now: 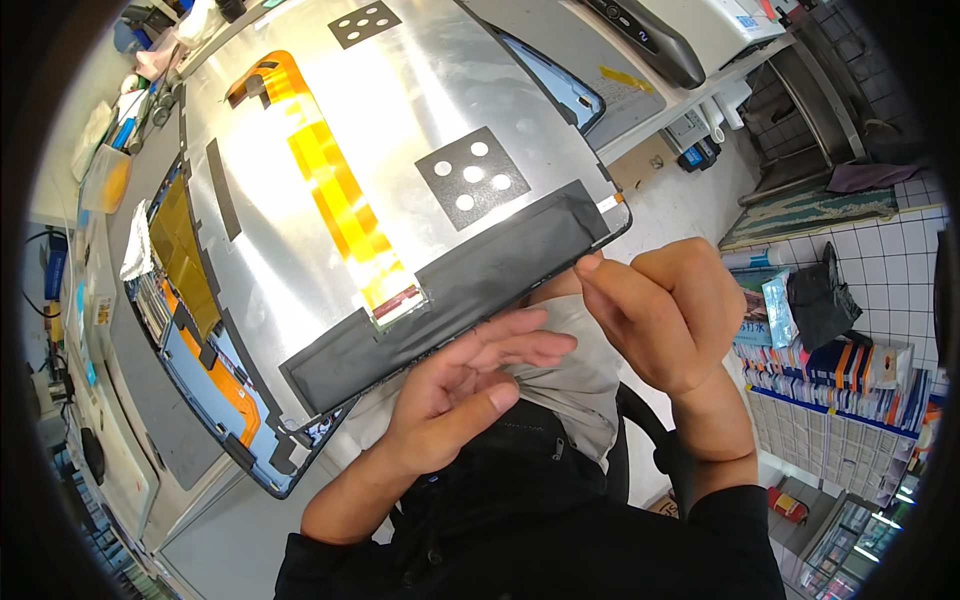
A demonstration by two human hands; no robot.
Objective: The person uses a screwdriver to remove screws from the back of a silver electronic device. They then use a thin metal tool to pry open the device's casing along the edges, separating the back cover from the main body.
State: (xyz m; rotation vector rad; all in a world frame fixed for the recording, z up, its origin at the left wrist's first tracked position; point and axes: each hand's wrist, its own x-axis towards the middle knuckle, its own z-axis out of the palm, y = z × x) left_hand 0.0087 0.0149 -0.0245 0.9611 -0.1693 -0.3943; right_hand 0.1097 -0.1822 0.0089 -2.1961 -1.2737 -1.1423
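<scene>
A large flat display panel (380,120) lies with its silvery metal back up, an orange ribbon cable (335,190) running down it. Black tape (490,270) covers its near edge. At the middle of that edge is my left hand (460,390), palm up, its fingers stretched and holding nothing. My right hand (665,310) is closed in a pinch, its fingertips by the edge near the right corner; whatever they hold is hidden. Beneath the panel, a blue tablet-like housing (262,440) shows at the left, with an orange flex cable (225,385) inside.
A grey work mat (185,440) lies under the parts. A black handheld device (650,40) rests at the far right of the bench. Tools and bags crowd the left side. Beyond the bench at right stand a metal chair (830,90) and a rack of packets (840,385).
</scene>
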